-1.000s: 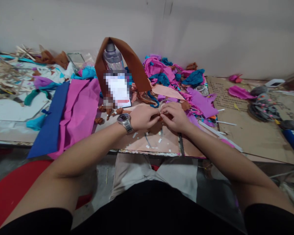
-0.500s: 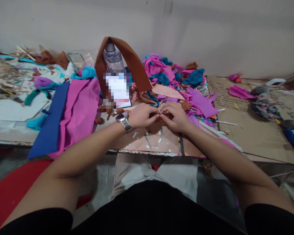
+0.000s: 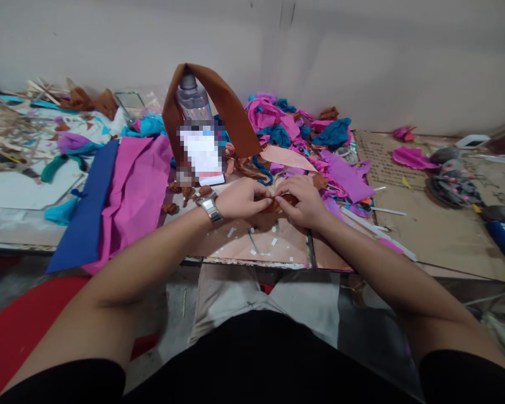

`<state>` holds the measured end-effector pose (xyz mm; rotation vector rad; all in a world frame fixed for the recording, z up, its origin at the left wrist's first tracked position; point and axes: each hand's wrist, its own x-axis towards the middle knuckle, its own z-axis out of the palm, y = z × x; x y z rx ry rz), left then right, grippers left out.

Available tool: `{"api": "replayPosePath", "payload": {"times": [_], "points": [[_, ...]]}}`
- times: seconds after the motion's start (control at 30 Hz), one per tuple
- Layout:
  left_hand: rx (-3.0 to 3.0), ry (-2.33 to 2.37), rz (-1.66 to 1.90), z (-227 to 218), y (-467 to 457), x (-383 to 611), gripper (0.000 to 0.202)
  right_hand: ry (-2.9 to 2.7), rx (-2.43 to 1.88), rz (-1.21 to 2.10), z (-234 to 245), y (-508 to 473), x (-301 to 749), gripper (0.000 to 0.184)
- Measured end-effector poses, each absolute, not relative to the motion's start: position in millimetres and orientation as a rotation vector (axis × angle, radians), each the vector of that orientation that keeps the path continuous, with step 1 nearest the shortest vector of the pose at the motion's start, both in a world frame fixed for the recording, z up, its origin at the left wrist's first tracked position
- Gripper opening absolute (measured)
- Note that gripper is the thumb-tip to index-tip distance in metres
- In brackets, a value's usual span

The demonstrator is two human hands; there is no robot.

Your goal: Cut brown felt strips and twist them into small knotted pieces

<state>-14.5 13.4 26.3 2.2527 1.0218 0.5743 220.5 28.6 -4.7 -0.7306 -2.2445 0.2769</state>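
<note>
My left hand (image 3: 244, 200), with a steel watch at the wrist, pinches a small piece of brown crepe paper (image 3: 273, 205). Fingertip to fingertip with it, my right hand (image 3: 302, 201) grips the same piece from the other side; most of the paper is hidden by the fingers. Behind the hands lies a peach paper strip (image 3: 292, 157). A lit phone (image 3: 208, 160) leans in front of a plastic bottle (image 3: 193, 101), over which a long brown crepe paper strip (image 3: 229, 106) is draped. Small brown paper twists (image 3: 187, 193) lie near my left wrist.
Pink, teal and purple crepe scraps (image 3: 273, 118) are heaped behind my hands. Pink crepe sheets (image 3: 137, 185) and a blue sheet (image 3: 86, 207) hang over the front edge at left. White sticks (image 3: 379, 231) lie right; cardboard (image 3: 387, 185) covers the right side.
Both hands stay in nearly the same place. The fingers have shifted slightly, and a bit more of the brown paper shows between them.
</note>
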Motion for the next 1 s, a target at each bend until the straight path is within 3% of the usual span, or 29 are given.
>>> {"api": "replayPosePath", "payload": {"times": [0.6,1.0], "points": [[1.935,0.932,0.523,16.8,19.4,-16.8,0.036,-2.264,-0.760,0.209,-8.4,27.6,218.5,0.011],[1.925,0.979,0.510,28.0,18.1,-19.1,0.027,-2.206,-0.778,0.271,-8.5,27.2,220.5,0.011]]}}
